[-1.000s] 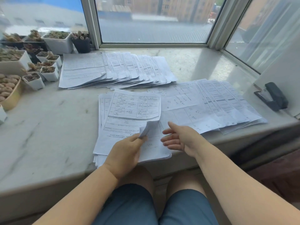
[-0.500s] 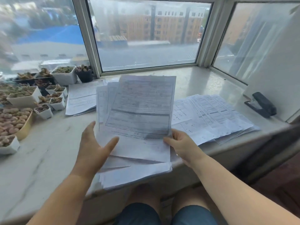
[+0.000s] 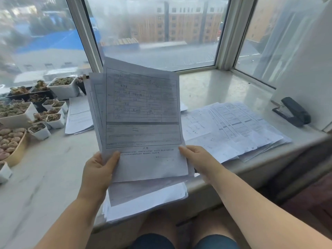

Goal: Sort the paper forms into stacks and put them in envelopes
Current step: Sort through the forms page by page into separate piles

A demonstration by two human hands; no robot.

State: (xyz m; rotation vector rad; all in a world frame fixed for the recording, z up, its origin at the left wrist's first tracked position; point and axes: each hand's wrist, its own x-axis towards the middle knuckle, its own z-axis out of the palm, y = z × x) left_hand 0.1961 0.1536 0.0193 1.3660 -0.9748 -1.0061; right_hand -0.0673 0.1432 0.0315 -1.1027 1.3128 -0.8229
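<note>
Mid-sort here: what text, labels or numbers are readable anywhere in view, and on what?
None can be read.
White printed table form held up in both hands: print too blurred.
Fanned white paper forms on the pale marble sill: too small and blurred.
Black stapler: no label visible.

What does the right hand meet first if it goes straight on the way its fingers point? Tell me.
The right hand points left, and its fingertips already touch the right edge of the raised forms. Going on, it would slide over or behind those sheets toward the left hand, though depth is unclear.
</note>
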